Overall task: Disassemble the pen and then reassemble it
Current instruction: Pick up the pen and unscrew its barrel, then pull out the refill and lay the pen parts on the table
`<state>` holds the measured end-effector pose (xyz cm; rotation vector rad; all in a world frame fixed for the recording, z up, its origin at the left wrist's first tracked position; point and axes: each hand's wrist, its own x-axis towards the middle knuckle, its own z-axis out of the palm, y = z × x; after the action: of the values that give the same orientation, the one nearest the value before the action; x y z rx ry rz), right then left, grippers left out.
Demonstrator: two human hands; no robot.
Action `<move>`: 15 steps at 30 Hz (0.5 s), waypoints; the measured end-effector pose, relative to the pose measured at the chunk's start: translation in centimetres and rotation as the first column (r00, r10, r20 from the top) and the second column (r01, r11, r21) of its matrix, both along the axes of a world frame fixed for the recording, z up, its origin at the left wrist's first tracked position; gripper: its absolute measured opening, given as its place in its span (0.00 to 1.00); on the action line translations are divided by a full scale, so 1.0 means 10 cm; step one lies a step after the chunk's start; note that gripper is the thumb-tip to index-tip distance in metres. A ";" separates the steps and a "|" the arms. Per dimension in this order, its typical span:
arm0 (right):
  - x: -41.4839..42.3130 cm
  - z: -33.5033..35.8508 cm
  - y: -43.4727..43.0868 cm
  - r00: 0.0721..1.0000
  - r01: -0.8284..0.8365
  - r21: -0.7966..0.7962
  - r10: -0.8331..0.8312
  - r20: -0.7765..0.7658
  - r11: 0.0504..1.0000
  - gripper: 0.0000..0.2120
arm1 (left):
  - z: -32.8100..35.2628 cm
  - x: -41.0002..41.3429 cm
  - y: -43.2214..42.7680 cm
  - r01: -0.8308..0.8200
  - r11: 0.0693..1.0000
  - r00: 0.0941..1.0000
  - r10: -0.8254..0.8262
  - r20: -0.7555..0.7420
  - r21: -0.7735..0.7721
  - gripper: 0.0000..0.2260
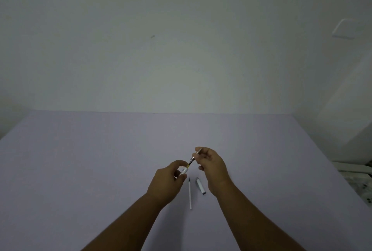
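Observation:
My left hand (pixel 169 180) grips the white pen barrel (pixel 184 170), most of it hidden in my fingers. My right hand (pixel 212 165) pinches a slim part (pixel 193 158) with a dark and yellow section and a metallic far end. That part runs diagonally from the barrel's mouth up to my right fingertips. On the lilac table (pixel 100 160) below my hands lies a thin white refill (pixel 190 194) with a dark tip. Beside it on the right lies the white pen cap (pixel 200 185) with a dark end.
A pale wall rises behind the table's far edge. At the right edge stands a white piece of furniture (pixel 354 172), past the table's right side. A light switch plate (pixel 344 29) is on the wall at upper right.

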<state>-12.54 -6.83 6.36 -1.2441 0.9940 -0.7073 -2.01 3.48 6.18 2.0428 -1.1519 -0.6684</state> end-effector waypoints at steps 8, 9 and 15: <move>0.04 0.02 -0.25 0.974 0.219 -0.006 -0.218 0.068 0.976 0.09 | -0.08 0.05 -0.03 -0.028 0.999 0.989 0.031 -0.144 0.022 0.08; 0.02 0.01 -0.30 0.968 0.249 -0.015 -0.248 0.042 0.969 0.08 | -0.11 0.06 -0.03 -0.036 0.999 0.987 0.040 -0.158 0.029 0.08; -0.19 -0.53 -0.38 0.780 -0.115 -0.083 0.038 -0.625 0.990 0.10 | -0.36 0.12 -0.04 -0.085 0.994 0.972 0.096 -0.215 0.063 0.08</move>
<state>-14.44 -10.62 1.08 -1.6663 1.4454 -0.2776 -0.86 3.05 2.53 1.9951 -0.9180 -0.8624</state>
